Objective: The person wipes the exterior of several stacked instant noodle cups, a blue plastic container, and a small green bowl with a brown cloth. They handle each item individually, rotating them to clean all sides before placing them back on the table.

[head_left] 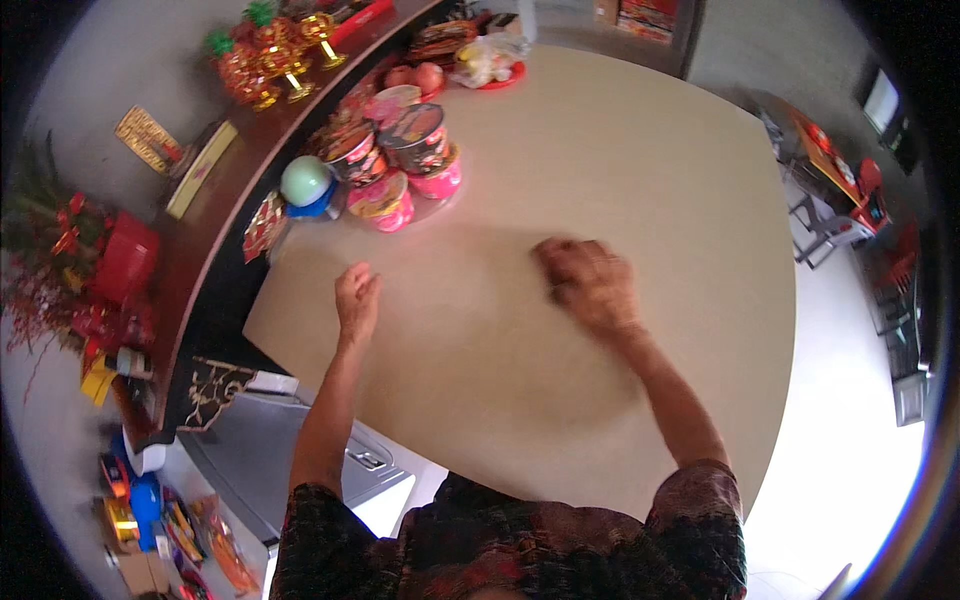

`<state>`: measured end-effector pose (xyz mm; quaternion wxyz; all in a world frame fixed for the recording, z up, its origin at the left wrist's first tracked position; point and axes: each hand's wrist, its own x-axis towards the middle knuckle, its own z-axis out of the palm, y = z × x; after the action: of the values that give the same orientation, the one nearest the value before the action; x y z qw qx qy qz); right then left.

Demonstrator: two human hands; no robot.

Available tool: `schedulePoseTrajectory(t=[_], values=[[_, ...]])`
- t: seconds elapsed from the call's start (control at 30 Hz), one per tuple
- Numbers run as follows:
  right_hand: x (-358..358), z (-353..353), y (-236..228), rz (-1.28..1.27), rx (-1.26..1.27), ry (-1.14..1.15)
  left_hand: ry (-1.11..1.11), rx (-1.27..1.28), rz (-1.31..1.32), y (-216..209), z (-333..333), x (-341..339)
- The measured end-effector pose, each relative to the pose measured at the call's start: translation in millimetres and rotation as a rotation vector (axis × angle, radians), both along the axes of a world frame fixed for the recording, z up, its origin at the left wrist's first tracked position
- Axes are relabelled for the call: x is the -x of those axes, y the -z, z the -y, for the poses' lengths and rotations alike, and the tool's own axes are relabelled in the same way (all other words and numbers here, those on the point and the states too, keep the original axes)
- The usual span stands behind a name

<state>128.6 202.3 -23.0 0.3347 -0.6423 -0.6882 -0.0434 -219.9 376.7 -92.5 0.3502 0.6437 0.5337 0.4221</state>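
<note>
My right hand (600, 290) is bent over the middle of the beige tabletop (480, 370). Its fingers are pressed on a dark reddish-brown, cloth-like wad (552, 268), blurred by motion and mostly covered by the hand. My left hand (357, 297) is over the left side of the tabletop with its fingers curled in, and nothing shows in them. Beyond it, stacked instant noodle bowls (415, 138) in pink and black stand on a round, clear base.
A pale green dome-shaped thing (305, 181) sits beside the bowls. Farther back are round pinkish fruits (428, 78) and a plastic bag (490, 58) on a red plate. A dark raised shelf (215, 235) borders the left. Below it stands a grey appliance (260, 460).
</note>
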Motion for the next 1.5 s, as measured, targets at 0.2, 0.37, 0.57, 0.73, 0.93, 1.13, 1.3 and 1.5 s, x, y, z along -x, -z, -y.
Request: schedulePoseTrajectory(t=[0.2, 0.37, 0.57, 0.73, 0.93, 1.13, 1.3, 1.5], values=[[-149.0, 41.3, 46.4, 0.193, 0.193, 0.677, -0.067, -0.305, -0.65, -6.6, 90.5, 53.5], [-196.8, 29.4, 52.2, 0.075, 0.21, 1.144, -0.191, -0.197, -0.954, -11.2, 131.5, 63.6], [-162.3, -4.2, 70.8, 0.25, 0.294, 0.883, -0.201, -0.239, -0.975, -13.4, 134.4, 50.1], [-18.1, -68.7, 68.7, 0.273, 0.167, 0.559, -0.227, -0.185, -0.976, -19.4, 137.3, 50.3], [128.0, -98.2, 66.5, 0.28, 0.015, 0.088, -0.23, -0.185, -0.889, -13.0, 134.2, 54.4], [238.6, -138.3, 52.3, 0.227, 0.084, -0.214, -0.252, -0.207, -0.793, -2.9, 131.2, 56.7], [312.9, -189.4, 45.0, 0.203, 0.116, -0.362, -0.277, -0.244, -0.615, -6.5, 132.6, 58.7], [367.5, -236.3, 50.5, 0.29, 0.205, -0.482, -0.26, -0.239, -0.475, -17.4, 136.2, 61.2]])
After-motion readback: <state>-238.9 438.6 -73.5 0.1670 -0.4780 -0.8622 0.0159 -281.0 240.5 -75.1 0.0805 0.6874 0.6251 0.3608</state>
